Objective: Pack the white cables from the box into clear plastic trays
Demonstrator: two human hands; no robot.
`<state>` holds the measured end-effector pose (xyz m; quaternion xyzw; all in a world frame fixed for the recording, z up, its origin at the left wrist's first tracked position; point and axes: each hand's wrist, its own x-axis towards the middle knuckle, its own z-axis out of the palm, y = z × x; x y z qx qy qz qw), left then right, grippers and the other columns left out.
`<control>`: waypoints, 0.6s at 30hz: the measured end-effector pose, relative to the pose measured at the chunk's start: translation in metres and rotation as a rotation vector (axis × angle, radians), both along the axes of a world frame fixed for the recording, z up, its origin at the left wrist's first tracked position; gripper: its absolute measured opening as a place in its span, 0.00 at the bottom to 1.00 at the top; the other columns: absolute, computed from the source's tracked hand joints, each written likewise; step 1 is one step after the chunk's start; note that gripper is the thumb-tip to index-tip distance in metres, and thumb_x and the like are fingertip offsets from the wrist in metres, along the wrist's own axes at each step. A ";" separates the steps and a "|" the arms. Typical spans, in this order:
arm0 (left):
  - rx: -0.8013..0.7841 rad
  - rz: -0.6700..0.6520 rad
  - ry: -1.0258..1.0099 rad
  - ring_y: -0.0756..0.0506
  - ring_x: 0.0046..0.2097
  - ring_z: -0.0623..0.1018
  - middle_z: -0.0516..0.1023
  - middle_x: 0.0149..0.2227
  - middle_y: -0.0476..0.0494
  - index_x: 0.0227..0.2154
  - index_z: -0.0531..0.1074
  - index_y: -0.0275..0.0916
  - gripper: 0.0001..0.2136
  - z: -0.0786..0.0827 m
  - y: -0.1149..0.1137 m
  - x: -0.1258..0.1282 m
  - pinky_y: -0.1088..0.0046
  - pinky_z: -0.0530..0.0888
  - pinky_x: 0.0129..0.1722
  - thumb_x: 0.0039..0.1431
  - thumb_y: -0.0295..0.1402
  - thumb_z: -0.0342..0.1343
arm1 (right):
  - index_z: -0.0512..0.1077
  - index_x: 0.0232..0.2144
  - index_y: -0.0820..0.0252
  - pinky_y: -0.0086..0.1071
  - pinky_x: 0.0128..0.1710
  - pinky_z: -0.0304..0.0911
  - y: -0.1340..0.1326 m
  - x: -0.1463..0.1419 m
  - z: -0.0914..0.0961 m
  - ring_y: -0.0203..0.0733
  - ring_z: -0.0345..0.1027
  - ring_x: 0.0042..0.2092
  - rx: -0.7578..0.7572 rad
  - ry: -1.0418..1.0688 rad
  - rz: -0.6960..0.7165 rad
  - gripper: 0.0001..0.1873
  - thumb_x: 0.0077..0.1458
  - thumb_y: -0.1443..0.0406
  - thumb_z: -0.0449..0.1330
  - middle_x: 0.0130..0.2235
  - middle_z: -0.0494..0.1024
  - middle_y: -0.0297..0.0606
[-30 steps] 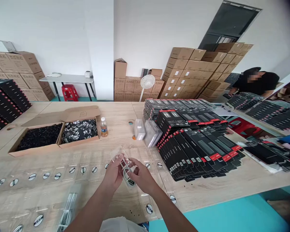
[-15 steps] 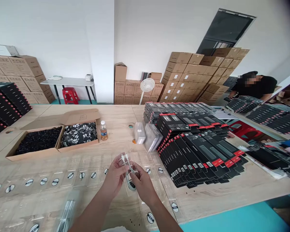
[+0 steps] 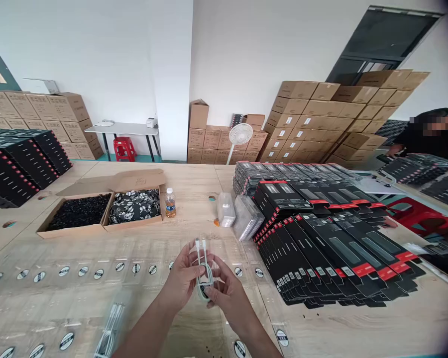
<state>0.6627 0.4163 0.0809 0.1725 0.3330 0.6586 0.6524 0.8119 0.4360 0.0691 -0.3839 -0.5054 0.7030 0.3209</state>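
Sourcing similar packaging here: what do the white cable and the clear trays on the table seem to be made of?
The white cable looks like soft matte plastic or rubber sheathing, judging by its smooth, pliable curves. The clear trays seem thin, glossy moulded plastic: the wood shows through and they catch glare.

We saw: room | bare tabletop (image 3: 194,199) between water bottle (image 3: 170,203) and clear plastic cases (image 3: 226,210) | blocks | black box stacks (image 3: 321,248) beyond our right hand (image 3: 227,293); cardboard box (image 3: 78,219) leftward.
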 end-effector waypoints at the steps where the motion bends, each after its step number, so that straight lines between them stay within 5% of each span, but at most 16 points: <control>1: -0.005 -0.004 0.001 0.41 0.46 0.77 0.77 0.45 0.40 0.51 0.69 0.43 0.30 0.000 -0.002 -0.001 0.64 0.70 0.47 0.41 0.24 0.67 | 0.60 0.59 0.49 0.31 0.29 0.67 0.000 0.000 -0.002 0.35 0.66 0.32 -0.003 -0.008 0.008 0.39 0.45 0.59 0.67 0.43 0.70 0.37; 5: -0.064 -0.031 -0.006 0.40 0.46 0.77 0.76 0.45 0.40 0.50 0.68 0.44 0.33 -0.010 -0.018 -0.007 0.67 0.71 0.42 0.37 0.22 0.67 | 0.70 0.51 0.57 0.33 0.33 0.66 -0.002 0.001 -0.010 0.41 0.69 0.36 0.033 -0.159 0.044 0.29 0.47 0.52 0.63 0.39 0.75 0.40; 9: -0.228 -0.010 0.023 0.39 0.43 0.78 0.74 0.46 0.37 0.52 0.65 0.42 0.40 -0.041 -0.045 -0.014 0.71 0.70 0.35 0.29 0.19 0.67 | 0.74 0.40 0.60 0.29 0.23 0.60 -0.007 -0.006 -0.032 0.38 0.66 0.26 -0.019 -0.388 0.205 0.24 0.44 0.51 0.62 0.27 0.73 0.34; 14: -0.301 0.307 0.193 0.40 0.46 0.77 0.71 0.52 0.35 0.54 0.65 0.43 0.37 -0.085 -0.101 -0.031 0.62 0.71 0.46 0.36 0.24 0.68 | 0.71 0.32 0.61 0.27 0.17 0.57 -0.041 -0.041 -0.075 0.35 0.63 0.19 -0.173 -0.363 0.436 0.20 0.44 0.51 0.60 0.20 0.67 0.28; 18: -0.291 0.497 0.344 0.39 0.56 0.71 0.70 0.57 0.36 0.53 0.68 0.42 0.30 -0.098 -0.151 -0.073 0.59 0.64 0.57 0.43 0.29 0.66 | 0.67 0.41 0.62 0.27 0.17 0.59 -0.080 -0.099 -0.097 0.34 0.64 0.18 -0.221 -0.298 0.488 0.23 0.44 0.54 0.61 0.20 0.67 0.25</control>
